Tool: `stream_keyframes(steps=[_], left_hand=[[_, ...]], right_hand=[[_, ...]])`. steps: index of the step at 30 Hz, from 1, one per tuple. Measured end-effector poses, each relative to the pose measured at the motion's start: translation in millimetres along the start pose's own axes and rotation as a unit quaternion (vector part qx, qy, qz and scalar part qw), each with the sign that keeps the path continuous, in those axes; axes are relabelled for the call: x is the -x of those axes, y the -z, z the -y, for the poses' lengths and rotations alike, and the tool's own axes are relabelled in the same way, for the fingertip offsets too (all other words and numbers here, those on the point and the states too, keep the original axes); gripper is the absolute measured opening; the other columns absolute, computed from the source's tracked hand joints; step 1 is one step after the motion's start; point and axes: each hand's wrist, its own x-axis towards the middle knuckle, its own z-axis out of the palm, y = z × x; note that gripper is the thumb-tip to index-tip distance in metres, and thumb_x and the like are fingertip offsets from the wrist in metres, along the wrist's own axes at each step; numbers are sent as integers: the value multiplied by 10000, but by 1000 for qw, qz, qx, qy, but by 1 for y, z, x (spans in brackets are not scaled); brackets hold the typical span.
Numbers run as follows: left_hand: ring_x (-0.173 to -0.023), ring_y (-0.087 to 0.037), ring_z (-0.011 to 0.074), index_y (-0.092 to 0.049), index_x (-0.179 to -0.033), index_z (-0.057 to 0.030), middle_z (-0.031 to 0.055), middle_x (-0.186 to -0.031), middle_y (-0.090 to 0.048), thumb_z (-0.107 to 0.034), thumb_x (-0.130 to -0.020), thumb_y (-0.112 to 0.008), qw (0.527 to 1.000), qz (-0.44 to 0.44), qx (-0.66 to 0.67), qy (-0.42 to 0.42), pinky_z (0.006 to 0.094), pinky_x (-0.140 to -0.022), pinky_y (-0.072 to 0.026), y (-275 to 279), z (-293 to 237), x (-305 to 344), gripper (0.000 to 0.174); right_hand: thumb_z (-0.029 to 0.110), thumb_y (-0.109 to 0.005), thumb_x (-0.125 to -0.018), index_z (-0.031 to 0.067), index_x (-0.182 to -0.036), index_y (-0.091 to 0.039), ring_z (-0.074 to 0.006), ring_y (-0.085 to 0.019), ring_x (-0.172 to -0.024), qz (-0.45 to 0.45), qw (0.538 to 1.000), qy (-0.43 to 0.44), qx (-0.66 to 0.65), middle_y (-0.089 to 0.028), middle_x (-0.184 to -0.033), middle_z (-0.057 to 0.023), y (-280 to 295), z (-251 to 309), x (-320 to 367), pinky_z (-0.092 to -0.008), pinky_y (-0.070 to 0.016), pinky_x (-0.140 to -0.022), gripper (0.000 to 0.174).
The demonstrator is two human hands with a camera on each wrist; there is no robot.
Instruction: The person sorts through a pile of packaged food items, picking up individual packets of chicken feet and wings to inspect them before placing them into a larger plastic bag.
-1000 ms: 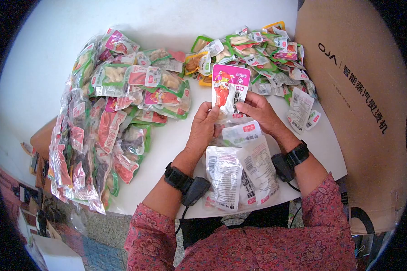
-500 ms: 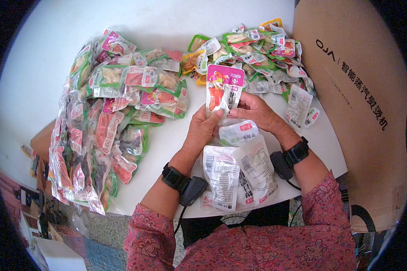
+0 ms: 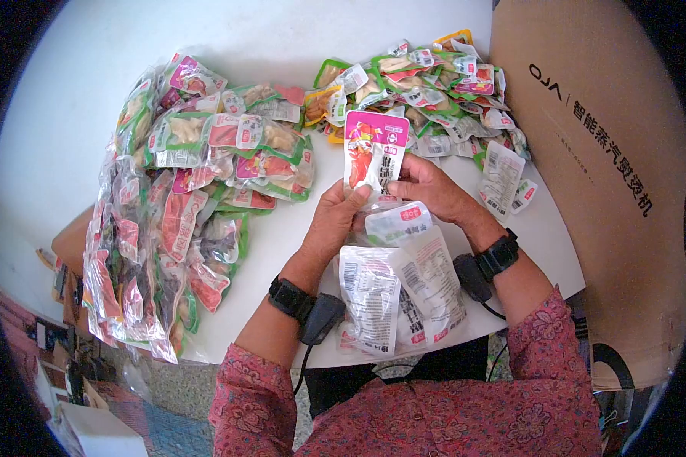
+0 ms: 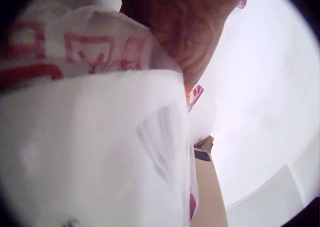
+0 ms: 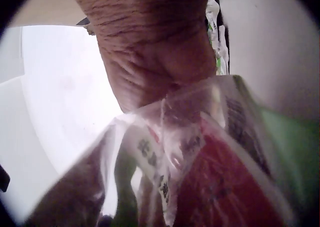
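Both hands hold a white and magenta snack packet with a red food picture, upright over the table. The left hand pinches its lower left corner, thumb on the printed face. At the lower right, the right hand pinches the edge between thumb and fingers. Just below the hands lies a clear plastic bag with several white-backed packets in it. The bag fills much of both wrist views, where the fingertips are hidden.
Clear bags of snack packets cover the table's left side. A loose heap of packets lies at the back right, with a white-backed packet at its near end. A large cardboard box stands along the right edge of the white table.
The packet and both hands have shifted slightly left in the head view, as has much of the scene. Both hands keep their hold on the packet.
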Motion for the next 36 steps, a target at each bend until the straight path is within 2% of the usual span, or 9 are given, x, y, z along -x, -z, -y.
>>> stream_keyframes(steps=[12, 15, 21, 23, 24, 26, 30, 32, 36], left_hand=[[-609, -484, 20, -521, -1033, -64, -24, -813, -574, -235, -873, -502, 1000, 2, -27, -2, 164, -507, -380, 1, 3, -1, 234], [-570, -455, 18, -522, -1035, -64, -38, -771, -559, -232, -883, -481, 999, -35, 0, 18, 163, -484, -355, -3, 0, 1, 230], [-491, -368, 20, -516, -1082, -75, -65, -694, -508, -219, -893, -455, 1000, -5, -18, 7, 166, -440, -294, 3, 3, -1, 246], [-867, -567, 118, -450, -1184, -37, 58, -1024, -576, -178, -889, -446, 999, 12, -24, 18, 248, -742, -467, 6, 6, -2, 327], [-867, -567, 118, -450, -1184, -37, 58, -1024, -576, -178, -889, -446, 999, 12, -24, 18, 248, -742, -467, 5, 5, -2, 327], [-501, -377, 19, -505, -1105, -68, -59, -701, -508, -198, -895, -443, 999, 9, -32, -7, 165, -438, -296, 2, 5, -2, 255], [-503, -378, 20, -498, -1113, -65, -54, -703, -506, -188, -893, -443, 998, 11, -54, -18, 164, -438, -297, 3, 5, -2, 258], [-913, -560, 137, -425, -1202, -30, 73, -1069, -558, -133, -882, -442, 998, 17, -54, 10, 262, -779, -462, 5, 5, -2, 336], [-911, -561, 137, -436, -1185, -30, 70, -1063, -560, -128, -881, -443, 1000, 15, -4, -15, 262, -777, -463, 3, 7, -4, 320]], right_hand=[[72, -515, -803, 17, -1123, -459, -114, -537, -865, -4, 1000, -2, 5, -561, -975, -42, 4, -5, -1, -267, -446, -773, 329], [77, -509, -802, 22, -1115, -466, -101, -532, -838, -28, 1000, 5, -8, -560, -951, -32, 2, -7, -1, -258, -446, -756, 321], [82, -496, -805, 22, -1086, -492, -103, -548, -814, -50, 998, 8, -44, -560, -945, -35, 4, -10, -2, -261, -480, -707, 287], [100, -501, -814, 32, -1088, -491, -90, -543, -819, -54, 997, -12, -46, -555, -955, -23, 4, -9, -2, -246, -474, -700, 283], [118, -505, -823, 41, -1090, -490, -77, -539, -824, -57, 997, -31, -48, -550, -964, -11, 4, -8, -2, -231, -468, -693, 279], [120, -509, -821, 42, -1082, -492, -77, -539, -821, -59, 997, -27, -46, -551, -953, -11, 5, -9, -2, -231, -471, -684, 272], [126, -517, -819, 41, -1057, -498, -76, -539, -816, -59, 997, -25, -49, -550, -928, -7, 6, -10, -3, -225, -471, -674, 253], [123, -520, -817, 40, -1071, -493, -77, -538, -820, -62, 997, -12, -37, -552, -935, -10, 5, -8, -2, -225, -470, -677, 268], [108, -531, -807, 37, -1126, -469, -82, -533, -854, -69, 997, 7, -24, -555, -985, -26, 3, -6, -2, -227, -462, -701, 333]])
